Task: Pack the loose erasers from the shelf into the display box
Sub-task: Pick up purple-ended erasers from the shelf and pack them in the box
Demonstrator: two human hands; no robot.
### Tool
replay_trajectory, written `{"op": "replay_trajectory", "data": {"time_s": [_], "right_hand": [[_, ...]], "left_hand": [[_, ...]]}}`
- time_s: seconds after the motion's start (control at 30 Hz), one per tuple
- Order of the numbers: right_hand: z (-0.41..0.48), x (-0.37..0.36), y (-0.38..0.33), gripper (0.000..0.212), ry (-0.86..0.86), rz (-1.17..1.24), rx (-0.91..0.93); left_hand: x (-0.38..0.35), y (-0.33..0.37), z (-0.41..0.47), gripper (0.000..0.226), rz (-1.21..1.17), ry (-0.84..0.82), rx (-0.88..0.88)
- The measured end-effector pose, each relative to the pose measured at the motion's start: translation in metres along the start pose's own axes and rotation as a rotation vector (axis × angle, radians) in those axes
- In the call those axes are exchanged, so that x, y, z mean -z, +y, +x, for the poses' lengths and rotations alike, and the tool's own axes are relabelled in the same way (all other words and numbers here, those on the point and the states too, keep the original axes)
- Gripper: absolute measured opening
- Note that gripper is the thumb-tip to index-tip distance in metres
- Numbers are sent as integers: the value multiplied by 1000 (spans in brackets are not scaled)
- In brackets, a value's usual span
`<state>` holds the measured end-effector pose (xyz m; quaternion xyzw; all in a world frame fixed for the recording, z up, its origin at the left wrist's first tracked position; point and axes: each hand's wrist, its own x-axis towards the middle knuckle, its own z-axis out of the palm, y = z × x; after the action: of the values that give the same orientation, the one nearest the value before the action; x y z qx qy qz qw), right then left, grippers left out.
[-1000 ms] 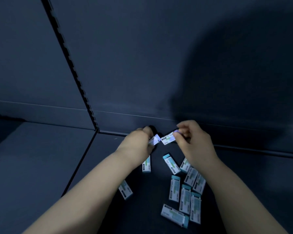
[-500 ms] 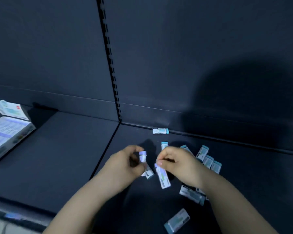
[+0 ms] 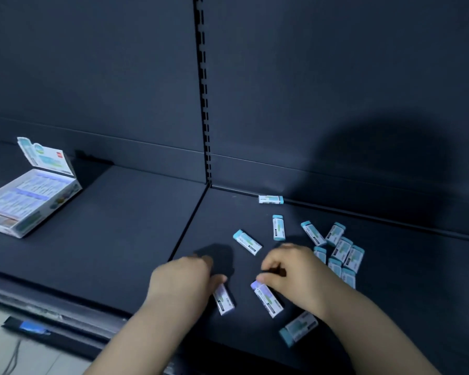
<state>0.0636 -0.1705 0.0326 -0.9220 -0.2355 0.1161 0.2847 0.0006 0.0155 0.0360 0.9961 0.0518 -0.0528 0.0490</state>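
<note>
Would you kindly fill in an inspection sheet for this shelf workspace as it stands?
Surface: dark shelf, two panels meeting at a seam.
Job's things: display box open on the left panel; loose erasers scattered on the right panel.
Clutter: nothing seen.
Grippers: left hand grips first eraser; right hand pinches second eraser.
Cables: one thin cable on the floor, lower left.
Surroundings: dark back wall with slotted upright.

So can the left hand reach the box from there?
Probably yes. The left hand, gripping an eraser, has only bare shelf between it and the box off to the left, though it looks like a stretch.
</note>
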Motion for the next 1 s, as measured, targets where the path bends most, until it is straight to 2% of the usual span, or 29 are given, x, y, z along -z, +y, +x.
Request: {"op": "replay_trajectory", "data": {"time_s": [0.07, 0.13, 0.2, 0.23, 0.37, 0.57, 0.8, 1.0], "right_hand": [[-12, 2, -5, 32, -62, -55, -98], [-22, -2, -12, 45, -128, -208, -147], [-28, -8, -19, 44, -145, -322, -125], [-29, -10, -21, 38, -138, -342, -108], [-30, -16, -24, 32, -117, -341, -119], [-28, -30, -39, 20, -9, -376, -138], [-8, -63, -90, 21, 157, -320, -183], [12, -97, -127, 23, 273, -188, -211]], "left_hand": [[3, -16, 0, 28, -152, 12, -142], [1, -28, 3, 37, -243, -95, -356], [-2, -29, 6, 45, -194, -188, -478], [-4, -27, 7, 45, -161, -183, -506], [-14, -21, 13, 33, -113, -64, -512], [-17, -33, 16, 34, -100, 22, -534], [-2, -96, 25, 28, -214, 124, -633], [2, -152, 35, 30, -152, 170, -701]]}}
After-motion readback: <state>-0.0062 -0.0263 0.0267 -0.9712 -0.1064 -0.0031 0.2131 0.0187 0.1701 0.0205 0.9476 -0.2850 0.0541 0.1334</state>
